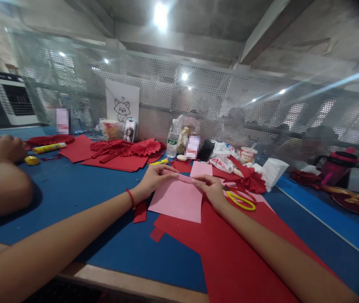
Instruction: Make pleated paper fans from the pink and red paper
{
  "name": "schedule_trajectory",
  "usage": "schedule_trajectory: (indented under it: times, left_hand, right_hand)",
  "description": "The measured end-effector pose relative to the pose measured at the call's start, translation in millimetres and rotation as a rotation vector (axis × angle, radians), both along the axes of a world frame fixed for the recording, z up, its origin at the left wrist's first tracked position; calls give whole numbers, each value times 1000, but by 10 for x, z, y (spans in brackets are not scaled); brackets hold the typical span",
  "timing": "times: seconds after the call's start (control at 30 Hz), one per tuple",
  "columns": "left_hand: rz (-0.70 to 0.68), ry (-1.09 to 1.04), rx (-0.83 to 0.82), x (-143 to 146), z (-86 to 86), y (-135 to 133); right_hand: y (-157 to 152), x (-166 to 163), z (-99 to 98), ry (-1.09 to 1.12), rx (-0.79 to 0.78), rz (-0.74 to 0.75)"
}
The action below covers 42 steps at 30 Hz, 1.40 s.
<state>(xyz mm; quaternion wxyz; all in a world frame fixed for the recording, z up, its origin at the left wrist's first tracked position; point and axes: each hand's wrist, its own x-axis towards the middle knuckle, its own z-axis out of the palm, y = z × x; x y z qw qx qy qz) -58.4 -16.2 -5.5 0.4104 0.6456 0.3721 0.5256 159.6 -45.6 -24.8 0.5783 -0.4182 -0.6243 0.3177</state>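
A sheet of pink paper lies in front of me, with a narrow fold along its far edge. My left hand pinches the left end of that folded edge; a red cord circles the wrist. At the right end, the fingers of my right hand grip the same fold. Large red paper spreads beneath my right arm and partly under the pink sheet. Yellow-handled scissors rest just right of my right hand, their blades hidden. Another pink piece lies beyond the fold.
Red paper fans and red sheets lie at the back left. A water bottle, a plastic bag and a paper cup stand along the mesh divider. At the left is another person's arm.
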Motion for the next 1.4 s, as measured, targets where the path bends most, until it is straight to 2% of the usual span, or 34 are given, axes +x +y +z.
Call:
schedule_trajectory:
  times: [0.3, 0.4, 0.47, 0.6, 0.77, 0.9, 1.0, 1.1, 1.17, 1.23, 1.3, 1.33, 1.4]
  left_hand:
    - [15, 42, 10, -10, 12, -11]
    - [-42, 106, 11, -22, -24, 21]
    - [-135, 206, -7, -30, -49, 24]
    - [-314, 348, -44, -33, -80, -17]
    - [-370, 343, -59, -25, -109, -30]
    - [-347, 281, -92, -46, -124, 8]
    - [-266, 241, -77, -77, -125, 59]
    - [-126, 205, -19, -113, -103, 109]
    - [-32, 177, 46, -129, -69, 114]
    - [32, 175, 185, -122, -31, 79]
    - [32, 225, 353, -78, -5, 9]
    - [4, 258, 407, -43, 0, -35]
    - [-78, 310, 403, 43, -11, -126]
  right_hand:
    - [16, -7, -18, -16, 3, 2]
    - [1, -19, -9, -58, 17, 18]
    - [-22, -34, -2, -111, 2, 52]
    - [-65, -63, -18, -248, -112, 178]
    - [-79, -64, -50, -388, -169, 282]
    - [-86, -66, -15, -353, -237, 307]
    - [-73, -64, 5, -288, -259, 281]
    - [-20, -31, -22, -179, -240, 191]
    - [38, 10, -61, -37, -219, 60]
    - [97, 49, -99, 110, -193, -97]
    - [131, 60, -122, 199, -177, -213]
    - [131, 49, -126, 217, -181, -226]
    - [95, -10, -118, 221, -208, -138]
